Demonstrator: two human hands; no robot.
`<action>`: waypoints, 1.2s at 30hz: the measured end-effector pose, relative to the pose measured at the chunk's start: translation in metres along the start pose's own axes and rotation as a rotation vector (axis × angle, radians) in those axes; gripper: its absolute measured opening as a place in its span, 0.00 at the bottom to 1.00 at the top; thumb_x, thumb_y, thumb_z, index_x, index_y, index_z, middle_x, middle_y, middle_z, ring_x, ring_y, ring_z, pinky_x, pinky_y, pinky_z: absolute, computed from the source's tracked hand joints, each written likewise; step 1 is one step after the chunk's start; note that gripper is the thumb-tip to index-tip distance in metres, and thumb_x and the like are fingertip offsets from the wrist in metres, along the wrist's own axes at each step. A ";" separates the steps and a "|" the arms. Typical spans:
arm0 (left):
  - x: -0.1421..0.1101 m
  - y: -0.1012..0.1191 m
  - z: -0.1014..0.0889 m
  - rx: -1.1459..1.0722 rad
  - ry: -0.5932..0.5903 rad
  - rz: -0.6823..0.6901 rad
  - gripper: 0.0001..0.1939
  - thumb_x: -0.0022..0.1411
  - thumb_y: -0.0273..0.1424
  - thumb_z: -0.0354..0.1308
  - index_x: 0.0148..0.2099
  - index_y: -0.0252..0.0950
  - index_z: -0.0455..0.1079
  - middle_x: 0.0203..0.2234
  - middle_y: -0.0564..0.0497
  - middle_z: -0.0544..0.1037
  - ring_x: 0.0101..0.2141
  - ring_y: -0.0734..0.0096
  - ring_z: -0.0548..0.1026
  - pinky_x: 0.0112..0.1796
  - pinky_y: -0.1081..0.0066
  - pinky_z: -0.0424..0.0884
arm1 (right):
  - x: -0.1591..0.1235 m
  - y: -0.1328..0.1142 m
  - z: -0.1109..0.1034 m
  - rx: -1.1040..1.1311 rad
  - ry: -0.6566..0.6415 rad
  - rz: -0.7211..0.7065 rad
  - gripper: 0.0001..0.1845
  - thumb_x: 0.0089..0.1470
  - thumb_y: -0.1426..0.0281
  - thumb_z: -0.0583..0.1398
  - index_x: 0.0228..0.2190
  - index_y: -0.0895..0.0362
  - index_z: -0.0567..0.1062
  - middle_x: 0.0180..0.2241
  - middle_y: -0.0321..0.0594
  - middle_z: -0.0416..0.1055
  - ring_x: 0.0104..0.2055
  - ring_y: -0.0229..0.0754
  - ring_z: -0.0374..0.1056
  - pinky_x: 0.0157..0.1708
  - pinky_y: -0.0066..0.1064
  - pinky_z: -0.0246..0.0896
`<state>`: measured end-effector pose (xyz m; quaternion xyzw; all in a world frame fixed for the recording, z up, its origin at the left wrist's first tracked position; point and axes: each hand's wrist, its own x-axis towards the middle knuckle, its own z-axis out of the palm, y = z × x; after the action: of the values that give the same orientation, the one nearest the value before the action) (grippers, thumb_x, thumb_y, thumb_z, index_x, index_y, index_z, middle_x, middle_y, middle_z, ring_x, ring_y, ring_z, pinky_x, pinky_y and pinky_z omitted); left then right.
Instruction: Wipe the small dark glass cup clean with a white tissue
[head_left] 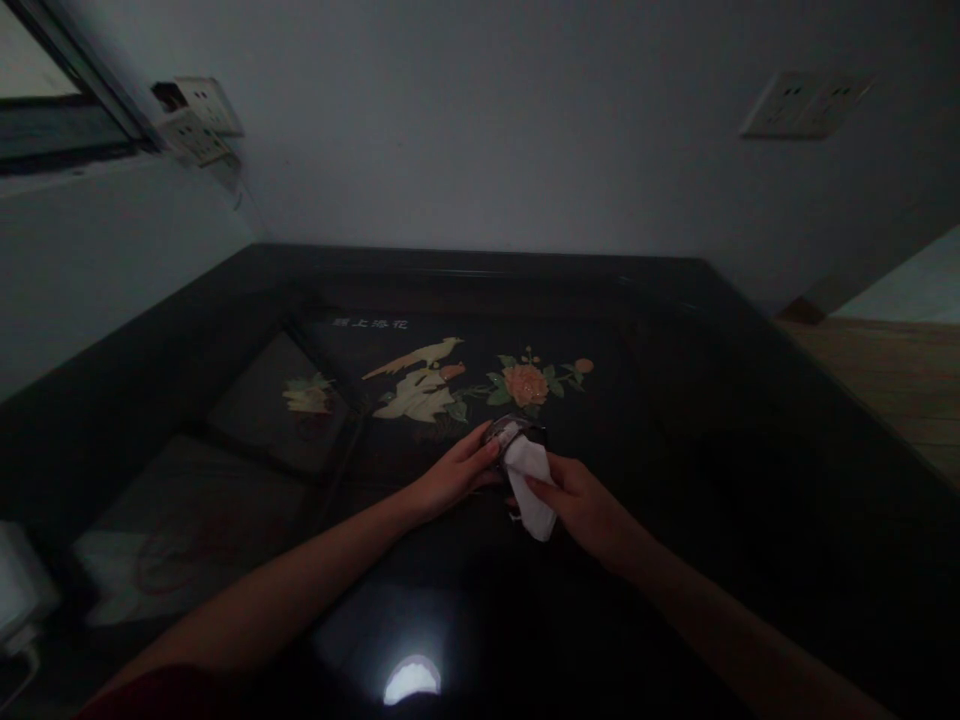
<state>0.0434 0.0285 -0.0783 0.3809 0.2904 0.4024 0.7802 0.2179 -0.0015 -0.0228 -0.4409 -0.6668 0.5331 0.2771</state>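
Observation:
My left hand is closed around the left side of a small dark shiny object, with the thumb on top. The dim light hides what kind of object it is. My right hand pinches a folded white tissue between thumb and fingers. The tissue's upper end lies against the dark object, and its lower end hangs down toward me. Both hands are close together over a glossy black tabletop.
The tabletop carries an inlaid picture of a bird and a pink flower. A white device with a cable stands at the left edge. Wall sockets are at the left and right. Wooden floor shows at right.

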 end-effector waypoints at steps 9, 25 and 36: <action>0.001 0.002 0.001 -0.051 0.011 -0.014 0.20 0.57 0.39 0.60 0.52 0.39 0.68 0.48 0.45 0.72 0.48 0.60 0.70 0.48 0.61 0.66 | -0.004 -0.010 -0.004 -0.374 -0.059 -0.110 0.20 0.55 0.80 0.48 0.44 0.58 0.74 0.42 0.43 0.76 0.44 0.43 0.71 0.45 0.33 0.64; 0.001 0.002 0.004 -0.099 -0.003 -0.013 0.18 0.59 0.38 0.59 0.51 0.39 0.68 0.48 0.44 0.72 0.45 0.65 0.70 0.42 0.67 0.66 | 0.001 0.006 -0.014 -1.143 -0.018 -0.401 0.21 0.55 0.83 0.51 0.47 0.59 0.73 0.51 0.48 0.72 0.55 0.48 0.65 0.49 0.42 0.64; 0.001 0.000 -0.001 -0.061 0.009 -0.008 0.19 0.57 0.38 0.60 0.51 0.39 0.68 0.47 0.45 0.72 0.47 0.61 0.70 0.46 0.62 0.67 | 0.001 0.002 0.002 -0.073 0.041 -0.017 0.18 0.54 0.75 0.52 0.46 0.60 0.73 0.36 0.42 0.77 0.37 0.44 0.73 0.36 0.32 0.67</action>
<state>0.0434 0.0297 -0.0788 0.3541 0.2831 0.4096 0.7916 0.2163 -0.0010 -0.0258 -0.4558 -0.6838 0.4970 0.2787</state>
